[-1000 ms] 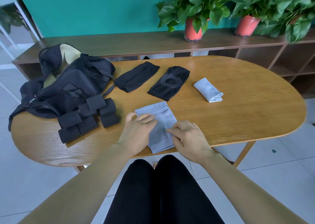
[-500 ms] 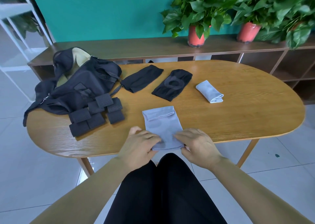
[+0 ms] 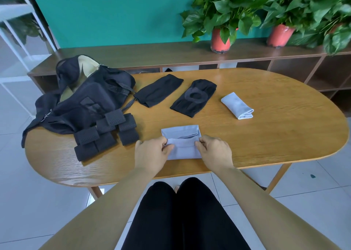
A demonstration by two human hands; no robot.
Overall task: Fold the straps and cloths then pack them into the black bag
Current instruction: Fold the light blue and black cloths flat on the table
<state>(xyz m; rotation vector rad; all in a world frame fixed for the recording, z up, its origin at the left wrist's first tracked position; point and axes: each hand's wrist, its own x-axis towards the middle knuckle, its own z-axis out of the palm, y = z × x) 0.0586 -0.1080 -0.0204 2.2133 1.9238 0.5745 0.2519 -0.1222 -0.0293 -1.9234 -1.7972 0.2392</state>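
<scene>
**2 hands pinching light grey cloth mid-fold, near edge of surface**

The light grey cloth (image 3: 184, 151) lay flat on the wooden surface (image 3: 275, 135), at the near-middle and close to the near edge. The left hand (image 3: 152, 155) pinched its left side and the right hand (image 3: 213, 152) its right side. Both grips were clenched on the fabric, with fingers curled round a raised flap that ran across the cloth between them. The cloth's far end showed beyond the flap, with an open hem.

A cluster of perforated black straps (image 3: 105, 133) sat folded just left of the left hand, touching the near side of the black bag (image 3: 85, 101). The bag was slumped at the far-left of the surface and drooped over the left edge. Its top was partly open and showed a beige lining.

3 more pieces lay in a row at the far side, apart from each other:
- A black sleeve (image 3: 158, 92), just beside the bag.
- A black knee support (image 3: 193, 97) with a ring patch, in the middle.
- A folded grey bundle (image 3: 237, 108), to the right.

Behind the surface stood a low wooden shelf (image 3: 133, 53) with 2 potted plants (image 3: 221, 40) in red pots against a teal wall. The person's legs in black trousers (image 3: 182, 215) showed below the near edge.
</scene>
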